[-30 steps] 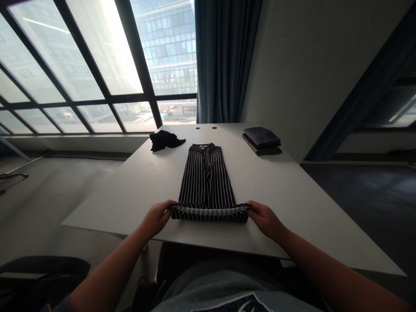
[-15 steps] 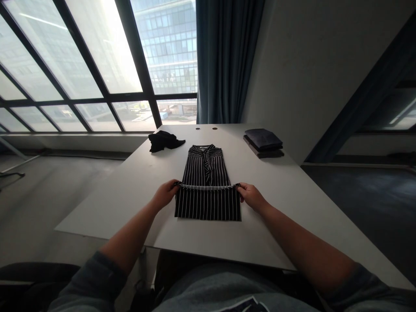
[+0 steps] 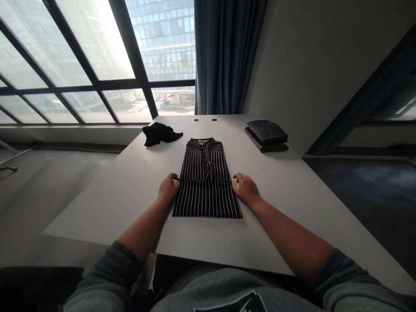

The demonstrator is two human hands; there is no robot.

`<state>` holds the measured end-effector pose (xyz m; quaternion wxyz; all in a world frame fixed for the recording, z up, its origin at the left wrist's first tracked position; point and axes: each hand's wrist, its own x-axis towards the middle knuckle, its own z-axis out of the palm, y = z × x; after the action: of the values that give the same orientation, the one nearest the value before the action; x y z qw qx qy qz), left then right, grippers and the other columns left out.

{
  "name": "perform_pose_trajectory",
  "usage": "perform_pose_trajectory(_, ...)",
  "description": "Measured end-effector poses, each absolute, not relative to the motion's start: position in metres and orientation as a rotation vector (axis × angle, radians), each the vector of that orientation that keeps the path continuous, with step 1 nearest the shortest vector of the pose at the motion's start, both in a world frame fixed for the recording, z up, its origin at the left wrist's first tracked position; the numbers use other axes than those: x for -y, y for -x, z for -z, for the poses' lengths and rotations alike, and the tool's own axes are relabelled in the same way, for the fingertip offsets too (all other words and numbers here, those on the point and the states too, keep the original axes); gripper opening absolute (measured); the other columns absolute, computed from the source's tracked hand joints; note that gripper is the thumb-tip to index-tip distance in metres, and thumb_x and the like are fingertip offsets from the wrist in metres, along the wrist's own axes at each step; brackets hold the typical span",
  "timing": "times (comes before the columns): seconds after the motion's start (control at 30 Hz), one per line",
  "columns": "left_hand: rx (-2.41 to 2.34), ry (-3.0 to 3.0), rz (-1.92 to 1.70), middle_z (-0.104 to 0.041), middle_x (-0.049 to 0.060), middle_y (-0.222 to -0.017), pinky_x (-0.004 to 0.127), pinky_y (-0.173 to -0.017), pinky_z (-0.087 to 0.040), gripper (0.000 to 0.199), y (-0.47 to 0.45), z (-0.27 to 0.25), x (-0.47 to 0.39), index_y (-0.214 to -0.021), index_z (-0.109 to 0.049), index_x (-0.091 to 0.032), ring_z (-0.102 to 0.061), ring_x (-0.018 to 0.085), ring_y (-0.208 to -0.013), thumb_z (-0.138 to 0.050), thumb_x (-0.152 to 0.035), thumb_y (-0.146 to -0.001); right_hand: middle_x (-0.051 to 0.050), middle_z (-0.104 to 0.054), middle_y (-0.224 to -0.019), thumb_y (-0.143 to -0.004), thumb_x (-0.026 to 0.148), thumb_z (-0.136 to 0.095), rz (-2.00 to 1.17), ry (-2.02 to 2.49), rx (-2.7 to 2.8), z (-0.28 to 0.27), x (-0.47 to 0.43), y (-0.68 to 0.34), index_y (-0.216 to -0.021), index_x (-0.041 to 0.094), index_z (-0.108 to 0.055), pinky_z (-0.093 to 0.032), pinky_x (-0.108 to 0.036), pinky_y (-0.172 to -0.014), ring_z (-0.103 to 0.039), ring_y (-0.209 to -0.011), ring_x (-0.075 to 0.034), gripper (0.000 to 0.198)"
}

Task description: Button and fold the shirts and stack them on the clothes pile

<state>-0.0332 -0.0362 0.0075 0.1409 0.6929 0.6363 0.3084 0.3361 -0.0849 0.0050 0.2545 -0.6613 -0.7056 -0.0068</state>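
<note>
A black shirt with white stripes [image 3: 206,198] lies flat on the white table in front of me, collar at the far end. Its lower part is folded up, and the fold's edge crosses the middle, resting on the shirt. At the left end of that edge is my left hand [image 3: 168,188], its slightly bent fingers loose beside the cloth. My right hand [image 3: 246,188] sits at the opposite end, fingers apart and curved, thumb side close to the shirt's border. Neither hand visibly grips the fabric.
On the white table [image 3: 123,199], a crumpled black cloth [image 3: 159,133] lies at the far left. A stack of dark folded clothes [image 3: 267,135] is at the far right. Behind the table hang blue curtains [image 3: 227,56] beside large windows.
The hem that both hands held raised and stretched now lies flat on the shirt. My fingers have let go at both sides. The view has shifted slightly.
</note>
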Motion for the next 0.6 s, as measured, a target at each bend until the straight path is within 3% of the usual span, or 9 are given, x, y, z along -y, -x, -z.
perform_pose_trajectory(0.13, -1.702, -2.334, -1.005, -0.069, 0.011, -0.11, 0.045, -0.101, -0.05, 0.016, 0.026, -0.022, 0.05, -0.104, -0.067, -0.021, -0.064, 0.028, -0.108, -0.054, -0.019, -0.093, -0.014, -0.069, -0.101, -0.095, 0.019, -0.051, 0.104, 1.597, 2.03, -0.019, 0.095, -0.328, -0.1, 0.017, -0.068, -0.047, -0.04, -0.093, -0.059, -0.097, -0.028, 0.018)
perform_pose_trajectory(0.3, -1.176, -2.649, -0.616, -0.068, 0.009, -0.136, 0.046, -0.113, -0.044, 0.033, 0.011, -0.033, 0.079, -0.13, -0.068, -0.025, -0.06, 0.027, -0.128, -0.051, -0.035, -0.104, -0.015, -0.068, -0.129, -0.102, 0.028, -0.05, -0.072, 1.347, 2.261, -0.029, 0.117, -0.305, -0.124, 0.017, -0.07, -0.042, -0.048, -0.114, -0.059, -0.123, -0.03, 0.032)
perform_pose_trajectory(0.43, -1.134, -2.657, -0.397, -0.049, 0.009, -0.163, 0.052, -0.124, -0.034, 0.058, 0.006, -0.019, 0.09, -0.158, -0.048, -0.028, -0.044, 0.031, -0.15, -0.052, -0.05, -0.104, -0.015, -0.043, -0.164, -0.103, 0.046, -0.052, -0.29, 1.34, 2.472, -0.017, 0.126, -0.294, -0.157, 0.017, -0.049, -0.027, -0.055, -0.128, -0.037, -0.154, -0.033, 0.061)
perform_pose_trajectory(0.6, -1.113, -2.702, -0.336, -0.036, 0.007, -0.171, 0.052, -0.13, -0.024, 0.07, 0.01, -0.003, 0.089, -0.167, -0.032, -0.032, -0.031, 0.028, -0.159, -0.052, -0.055, -0.104, -0.014, -0.021, -0.174, -0.103, 0.053, -0.051, -0.386, 1.434, 2.618, -0.003, 0.125, -0.294, -0.167, 0.019, -0.033, -0.017, -0.056, -0.132, -0.018, -0.162, -0.033, 0.074)
